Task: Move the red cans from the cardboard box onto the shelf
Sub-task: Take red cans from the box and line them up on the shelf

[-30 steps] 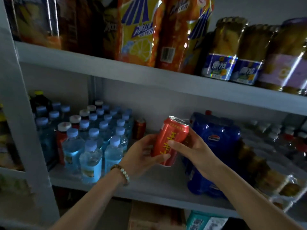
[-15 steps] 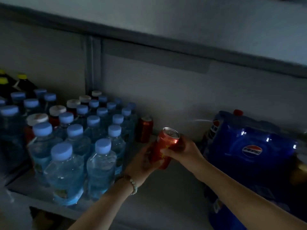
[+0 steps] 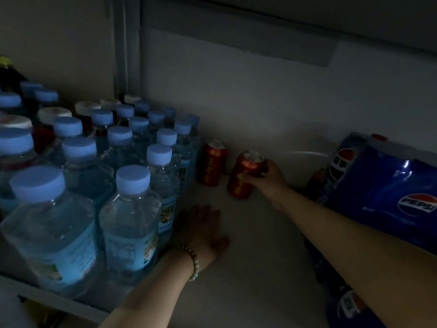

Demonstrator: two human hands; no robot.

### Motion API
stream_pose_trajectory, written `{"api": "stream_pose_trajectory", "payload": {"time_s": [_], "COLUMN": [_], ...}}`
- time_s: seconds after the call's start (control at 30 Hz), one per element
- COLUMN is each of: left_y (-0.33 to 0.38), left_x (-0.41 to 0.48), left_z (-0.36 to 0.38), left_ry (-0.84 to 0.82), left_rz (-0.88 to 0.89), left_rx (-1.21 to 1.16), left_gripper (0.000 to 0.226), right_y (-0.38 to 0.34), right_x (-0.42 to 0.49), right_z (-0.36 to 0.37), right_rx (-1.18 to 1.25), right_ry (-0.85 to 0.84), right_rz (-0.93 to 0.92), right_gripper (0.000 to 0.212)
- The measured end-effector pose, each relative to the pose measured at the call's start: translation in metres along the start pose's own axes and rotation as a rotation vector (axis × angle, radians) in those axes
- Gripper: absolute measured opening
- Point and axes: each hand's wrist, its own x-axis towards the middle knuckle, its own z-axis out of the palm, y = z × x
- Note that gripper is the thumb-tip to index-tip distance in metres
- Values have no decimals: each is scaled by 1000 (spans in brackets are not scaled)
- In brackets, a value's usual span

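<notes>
Red can point(image 3: 244, 177), one unit, now deep on the shelf point(image 3: 248, 268), at or just above the board and a little tilted; whether its base is fully seated cannot be told in the dim light. Half a second earlier it was held in mid-air by both hands at the front of the shelf; it has since travelled to the back and passed to one hand. Right hand point(image 3: 266, 177): clamped on the can near its top, thumb on the front face, fingers wrapped behind. Left hand point(image 3: 204, 229): released from the can, lying flat with fingers spread apart on the shelf board, holding nothing, just beside the water bottles point(image 3: 132, 209). Second red can point(image 3: 212, 163): upright against the back wall, near the held can but apart from it, close to the bottle block. Blue Pepsi pack point(image 3: 387, 185): right of the open bay. Cardboard box: not in view. Assessment: this can is at its placement step, in line beside the one already shelved; release and a return to the box appear to remain. Risk: a tilted base may rock on release and knock the neighbouring can.
</notes>
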Motion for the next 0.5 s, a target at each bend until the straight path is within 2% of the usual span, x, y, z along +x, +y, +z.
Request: {"api": "stream_pose_trajectory", "payload": {"time_s": [0.5], "left_y": [-1], "left_x": [1], "left_z": [0], "left_ry": [-20], "left_rz": [-13], "left_rx": [-12], "left_gripper": [69], "right_y": [5], "right_x": [38], "right_z": [12], "right_rx": [16], "right_ry": [-114], "right_rz": [25], "right_gripper": [69]}}
